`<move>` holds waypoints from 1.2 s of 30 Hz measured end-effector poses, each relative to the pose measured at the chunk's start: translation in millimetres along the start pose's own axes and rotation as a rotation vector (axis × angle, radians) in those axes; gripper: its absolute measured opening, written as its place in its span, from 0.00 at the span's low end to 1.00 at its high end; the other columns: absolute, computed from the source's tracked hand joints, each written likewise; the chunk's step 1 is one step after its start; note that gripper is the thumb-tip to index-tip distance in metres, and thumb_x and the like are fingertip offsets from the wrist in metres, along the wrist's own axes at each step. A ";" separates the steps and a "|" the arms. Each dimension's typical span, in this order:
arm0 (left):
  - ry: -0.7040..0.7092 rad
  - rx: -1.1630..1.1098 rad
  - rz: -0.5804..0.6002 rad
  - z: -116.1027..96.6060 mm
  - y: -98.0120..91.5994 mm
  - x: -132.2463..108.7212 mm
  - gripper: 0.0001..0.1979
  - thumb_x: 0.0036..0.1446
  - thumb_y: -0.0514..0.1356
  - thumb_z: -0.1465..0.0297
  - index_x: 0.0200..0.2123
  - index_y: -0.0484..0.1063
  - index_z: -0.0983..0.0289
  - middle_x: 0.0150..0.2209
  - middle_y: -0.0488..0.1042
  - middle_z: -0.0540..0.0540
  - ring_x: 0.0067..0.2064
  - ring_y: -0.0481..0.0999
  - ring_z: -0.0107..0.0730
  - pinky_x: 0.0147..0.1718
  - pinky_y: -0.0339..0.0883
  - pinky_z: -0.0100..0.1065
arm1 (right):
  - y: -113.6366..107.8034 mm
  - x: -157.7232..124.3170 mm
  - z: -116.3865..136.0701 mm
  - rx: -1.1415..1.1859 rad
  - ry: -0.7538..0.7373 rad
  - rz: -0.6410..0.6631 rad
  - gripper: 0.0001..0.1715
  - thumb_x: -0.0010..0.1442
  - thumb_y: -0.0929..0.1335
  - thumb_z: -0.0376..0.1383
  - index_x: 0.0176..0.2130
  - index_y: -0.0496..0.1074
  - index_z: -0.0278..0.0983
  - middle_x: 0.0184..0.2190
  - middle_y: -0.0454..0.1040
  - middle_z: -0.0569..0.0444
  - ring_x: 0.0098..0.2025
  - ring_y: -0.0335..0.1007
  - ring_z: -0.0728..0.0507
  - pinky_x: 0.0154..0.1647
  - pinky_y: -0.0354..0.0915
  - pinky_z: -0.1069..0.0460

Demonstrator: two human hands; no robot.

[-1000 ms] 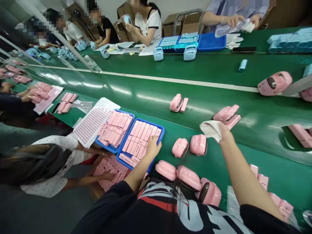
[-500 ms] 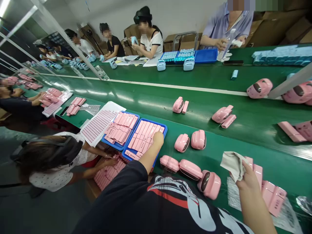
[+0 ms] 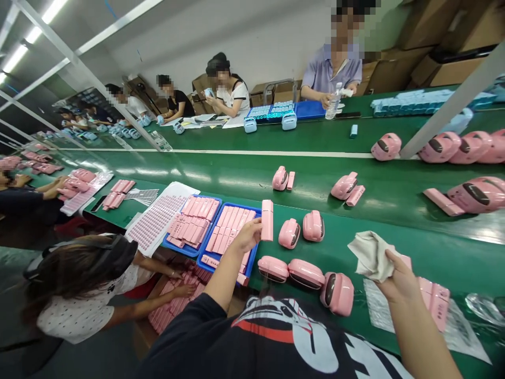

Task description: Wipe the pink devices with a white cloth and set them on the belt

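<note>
My left hand grips a pink rectangular plastic piece by its side, held upright over the right edge of a blue tray. More pink pieces of the same kind lie in rows in that tray. At the right, my right hand is closed on a pale cloth. Beneath and beside it, several pink pieces rest on clear bubble wrap. Between my hands stand rounded pink plastic housings with dark windows, one of them close to my shirt.
A second blue tray of pink pieces and a printed sticker sheet lie to the left. A co-worker reaches into a box of pink pieces below. Pink housings sit on the green belt; people work across it. A pole slants at right.
My left hand has lifted a pink piece out of the right blue tray and brought it upright at the tray's edge. My right hand still holds the cloth. The view has tilted up slightly.
</note>
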State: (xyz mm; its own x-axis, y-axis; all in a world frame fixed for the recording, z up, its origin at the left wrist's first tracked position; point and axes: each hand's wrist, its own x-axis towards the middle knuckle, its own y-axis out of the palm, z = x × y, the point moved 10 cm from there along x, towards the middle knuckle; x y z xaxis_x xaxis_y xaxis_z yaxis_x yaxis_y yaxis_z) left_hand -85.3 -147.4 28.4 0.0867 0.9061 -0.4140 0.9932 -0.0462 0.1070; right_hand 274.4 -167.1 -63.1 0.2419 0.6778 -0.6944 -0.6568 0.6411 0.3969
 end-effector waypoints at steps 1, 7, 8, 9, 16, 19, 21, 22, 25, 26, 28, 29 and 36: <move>0.030 -0.088 0.043 -6.6 14.4 -8.3 0.17 0.59 0.56 0.59 0.45 0.68 0.66 0.40 0.73 0.55 0.37 0.73 0.33 0.37 0.69 0.39 | 4.1 -1.4 -1.9 0.005 0.004 0.006 0.15 0.57 0.61 0.29 0.34 0.77 0.37 0.39 0.78 0.51 0.40 0.77 0.44 0.43 0.74 0.52; 0.032 -0.480 0.289 -32.1 93.6 -40.6 0.23 0.50 0.56 0.56 0.41 0.71 0.67 0.26 0.67 0.52 0.25 0.67 0.27 0.25 0.61 0.30 | 30.9 -15.6 -13.9 0.017 0.025 0.090 0.12 0.55 0.63 0.27 0.37 0.75 0.32 0.35 0.79 0.47 0.38 0.77 0.41 0.41 0.75 0.49; 0.012 -0.516 0.327 -33.3 103.1 -43.4 0.24 0.50 0.55 0.54 0.41 0.71 0.67 0.24 0.65 0.50 0.22 0.64 0.24 0.22 0.58 0.28 | 32.7 -17.9 -14.3 0.017 0.021 0.102 0.13 0.55 0.64 0.27 0.37 0.75 0.31 0.35 0.79 0.47 0.37 0.77 0.41 0.40 0.75 0.49; -0.006 -0.544 0.360 -33.9 110.7 -45.9 0.24 0.51 0.54 0.52 0.41 0.71 0.66 0.23 0.63 0.49 0.20 0.60 0.22 0.19 0.54 0.26 | 33.3 -19.9 -13.7 0.018 0.013 0.111 0.13 0.55 0.64 0.27 0.38 0.75 0.31 0.35 0.79 0.47 0.36 0.77 0.42 0.38 0.75 0.50; -0.057 -0.527 0.429 -30.4 131.6 -54.1 0.22 0.50 0.56 0.49 0.36 0.68 0.61 0.23 0.58 0.46 0.17 0.54 0.18 0.14 0.44 0.24 | 14.8 -20.4 1.5 0.061 -0.086 0.079 0.13 0.55 0.64 0.26 0.39 0.75 0.32 0.35 0.79 0.51 0.33 0.77 0.46 0.34 0.75 0.55; -0.048 -0.388 0.404 -27.6 132.2 -50.0 0.26 0.53 0.49 0.46 0.41 0.67 0.61 0.23 0.56 0.45 0.18 0.56 0.20 0.16 0.49 0.25 | 5.7 -17.3 3.3 0.082 -0.100 0.068 0.13 0.55 0.63 0.26 0.39 0.75 0.31 0.34 0.79 0.50 0.33 0.77 0.46 0.35 0.75 0.55; -0.041 -0.232 0.372 -21.5 128.1 -40.9 0.29 0.54 0.45 0.44 0.44 0.65 0.61 0.24 0.57 0.45 0.18 0.55 0.20 0.16 0.50 0.26 | 0.2 -15.9 3.3 0.096 -0.109 0.066 0.14 0.54 0.64 0.26 0.40 0.75 0.31 0.34 0.79 0.50 0.35 0.77 0.45 0.38 0.75 0.54; -0.038 -0.133 0.348 -16.7 124.3 -34.0 0.28 0.54 0.46 0.45 0.45 0.64 0.62 0.25 0.58 0.45 0.18 0.56 0.20 0.16 0.51 0.26 | -2.3 -15.3 3.5 0.100 -0.115 0.068 0.14 0.54 0.64 0.27 0.41 0.75 0.31 0.35 0.79 0.50 0.36 0.77 0.45 0.40 0.74 0.53; -0.042 0.248 0.260 4.1 111.2 -5.6 0.21 0.56 0.56 0.56 0.47 0.63 0.63 0.32 0.66 0.49 0.23 0.64 0.22 0.21 0.61 0.28 | -9.8 -13.8 5.4 0.112 -0.140 0.071 0.16 0.54 0.64 0.27 0.42 0.74 0.31 0.38 0.78 0.49 0.41 0.76 0.43 0.45 0.73 0.51; -0.052 0.388 0.241 12.9 109.2 4.9 0.18 0.56 0.59 0.60 0.46 0.64 0.64 0.35 0.68 0.51 0.27 0.68 0.25 0.25 0.65 0.30 | -13.0 -13.2 6.7 0.118 -0.153 0.063 0.16 0.53 0.64 0.27 0.42 0.74 0.32 0.39 0.78 0.49 0.42 0.76 0.44 0.46 0.72 0.51; -0.084 0.652 0.229 32.4 112.0 25.0 0.14 0.58 0.59 0.65 0.45 0.68 0.65 0.42 0.71 0.54 0.37 0.72 0.32 0.35 0.70 0.37 | -19.6 -12.0 9.3 0.126 -0.175 0.039 0.16 0.53 0.64 0.26 0.42 0.74 0.33 0.40 0.78 0.51 0.43 0.75 0.45 0.46 0.72 0.51; -0.105 0.765 0.234 42.7 116.5 34.2 0.13 0.58 0.58 0.65 0.44 0.69 0.65 0.44 0.71 0.56 0.42 0.72 0.34 0.40 0.70 0.40 | -22.4 -11.5 10.1 0.126 -0.181 0.028 0.16 0.53 0.64 0.26 0.41 0.74 0.34 0.40 0.78 0.51 0.43 0.75 0.45 0.46 0.72 0.51; -0.219 1.204 0.282 94.2 152.4 82.9 0.16 0.59 0.58 0.65 0.49 0.68 0.65 0.50 0.70 0.59 0.48 0.72 0.39 0.46 0.69 0.46 | -35.3 -10.2 8.8 0.080 -0.162 -0.006 0.15 0.52 0.65 0.28 0.40 0.73 0.35 0.39 0.78 0.49 0.46 0.74 0.42 0.49 0.70 0.47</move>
State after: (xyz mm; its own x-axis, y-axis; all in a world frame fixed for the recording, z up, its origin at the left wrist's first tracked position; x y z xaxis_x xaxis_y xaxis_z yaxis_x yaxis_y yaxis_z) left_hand 80.6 -118.9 -74.7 0.2040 0.7187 -0.6647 0.3688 -0.6853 -0.6279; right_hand 301.5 -193.5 -64.7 0.3617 0.7188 -0.5937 -0.5975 0.6676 0.4442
